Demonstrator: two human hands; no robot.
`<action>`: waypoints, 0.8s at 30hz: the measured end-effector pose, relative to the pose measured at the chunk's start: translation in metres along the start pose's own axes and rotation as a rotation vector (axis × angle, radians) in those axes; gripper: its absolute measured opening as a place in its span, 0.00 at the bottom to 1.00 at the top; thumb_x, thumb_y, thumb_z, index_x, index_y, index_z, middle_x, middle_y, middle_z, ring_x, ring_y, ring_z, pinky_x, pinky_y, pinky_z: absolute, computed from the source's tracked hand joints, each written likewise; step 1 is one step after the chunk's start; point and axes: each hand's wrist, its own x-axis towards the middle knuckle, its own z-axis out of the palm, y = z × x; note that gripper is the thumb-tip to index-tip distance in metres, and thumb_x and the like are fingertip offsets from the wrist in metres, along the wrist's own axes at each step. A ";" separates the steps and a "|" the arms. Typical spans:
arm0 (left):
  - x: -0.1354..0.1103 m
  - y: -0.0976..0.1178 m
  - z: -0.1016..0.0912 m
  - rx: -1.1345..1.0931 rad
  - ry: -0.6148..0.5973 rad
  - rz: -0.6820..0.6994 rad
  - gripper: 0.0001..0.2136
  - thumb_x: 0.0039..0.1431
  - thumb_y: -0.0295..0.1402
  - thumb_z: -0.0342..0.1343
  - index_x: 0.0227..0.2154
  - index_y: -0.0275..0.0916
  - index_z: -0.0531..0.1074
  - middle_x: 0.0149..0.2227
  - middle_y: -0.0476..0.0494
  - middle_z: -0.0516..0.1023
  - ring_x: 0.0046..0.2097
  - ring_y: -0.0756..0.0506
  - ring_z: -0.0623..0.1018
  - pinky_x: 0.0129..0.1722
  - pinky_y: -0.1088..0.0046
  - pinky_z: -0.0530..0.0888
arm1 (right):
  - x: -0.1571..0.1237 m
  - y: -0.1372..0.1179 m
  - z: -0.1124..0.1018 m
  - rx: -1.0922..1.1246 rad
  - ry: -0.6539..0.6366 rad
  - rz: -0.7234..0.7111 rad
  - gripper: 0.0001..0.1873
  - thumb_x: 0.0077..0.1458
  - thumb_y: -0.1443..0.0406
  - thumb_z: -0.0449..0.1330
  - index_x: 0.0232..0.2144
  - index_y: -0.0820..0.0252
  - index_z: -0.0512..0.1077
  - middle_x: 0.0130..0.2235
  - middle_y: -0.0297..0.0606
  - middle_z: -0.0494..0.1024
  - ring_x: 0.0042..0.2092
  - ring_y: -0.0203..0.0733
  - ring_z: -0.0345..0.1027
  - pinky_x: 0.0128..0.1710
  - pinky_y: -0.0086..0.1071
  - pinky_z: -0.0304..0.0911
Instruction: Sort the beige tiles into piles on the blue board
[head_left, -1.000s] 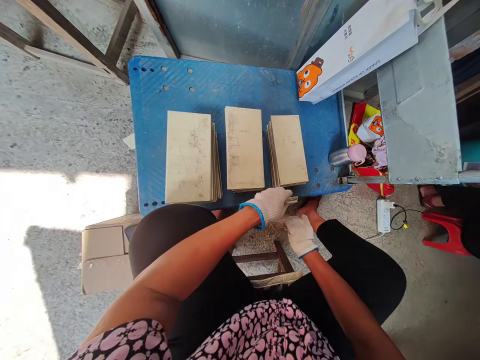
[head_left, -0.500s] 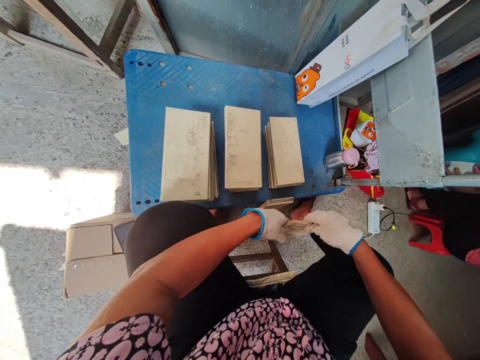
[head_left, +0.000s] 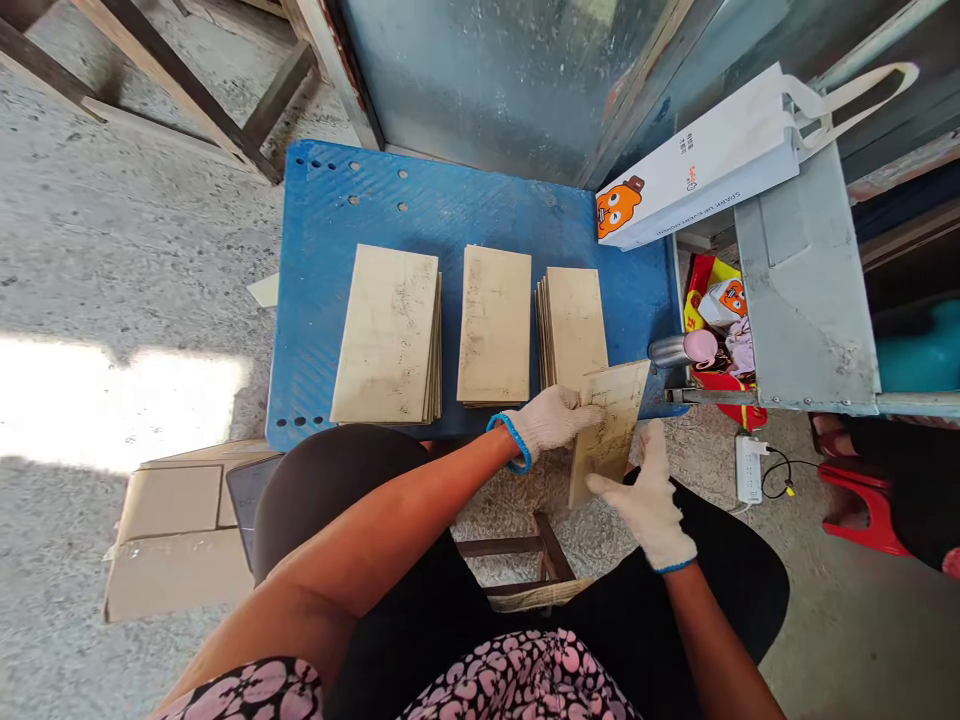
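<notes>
My left hand, in a white knit glove with a blue cuff, grips the left edge of a thin pale wooden board. The board stands tilted above my lap, and dark specks mark its face. My right hand, gloved the same way, is open at its lower right side. The right thumb is at the board's lower edge, though I cannot tell whether it presses there. Three stacks of similar boards lie on the blue table: a wide left stack, a middle stack and a smaller right stack, partly hidden by the held board.
The blue plastic table abuts a grey metal panel. A white paper bag and a metal flask are at its right. Flattened cardboard lies on the left floor. A power strip and red stool are on the right.
Both hands were together low over my lap, around thin boards. Now my left hand has the board raised and turned face-up toward me, and my right hand has opened. The view has shifted slightly.
</notes>
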 end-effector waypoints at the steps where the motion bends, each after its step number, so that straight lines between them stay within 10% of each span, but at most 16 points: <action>1: 0.001 0.001 0.001 -0.105 -0.005 -0.027 0.16 0.54 0.43 0.59 0.20 0.36 0.68 0.20 0.51 0.68 0.24 0.52 0.69 0.22 0.78 0.67 | -0.003 -0.005 0.007 -0.055 0.000 0.006 0.68 0.38 0.49 0.72 0.71 0.56 0.39 0.68 0.55 0.54 0.65 0.62 0.57 0.60 0.53 0.60; 7: 0.006 0.006 0.001 -0.293 0.008 -0.140 0.11 0.58 0.38 0.57 0.33 0.34 0.74 0.32 0.43 0.81 0.32 0.48 0.79 0.28 0.76 0.75 | 0.007 -0.032 0.022 -0.188 0.008 -0.071 0.66 0.38 0.54 0.72 0.70 0.59 0.40 0.69 0.57 0.49 0.67 0.62 0.51 0.62 0.51 0.58; 16: 0.003 0.027 -0.017 0.477 0.221 0.048 0.21 0.63 0.48 0.49 0.37 0.34 0.76 0.35 0.41 0.81 0.39 0.43 0.79 0.37 0.70 0.74 | 0.079 -0.048 0.011 -0.096 -0.025 -0.003 0.56 0.38 0.53 0.69 0.66 0.54 0.50 0.61 0.49 0.65 0.58 0.58 0.64 0.53 0.46 0.63; 24: -0.030 0.022 -0.001 1.093 -0.101 -0.069 0.18 0.59 0.39 0.56 0.47 0.31 0.76 0.46 0.26 0.79 0.47 0.32 0.80 0.44 0.58 0.77 | 0.137 -0.096 0.020 -0.195 -0.041 0.142 0.64 0.34 0.48 0.71 0.68 0.61 0.48 0.61 0.56 0.64 0.57 0.62 0.64 0.54 0.48 0.62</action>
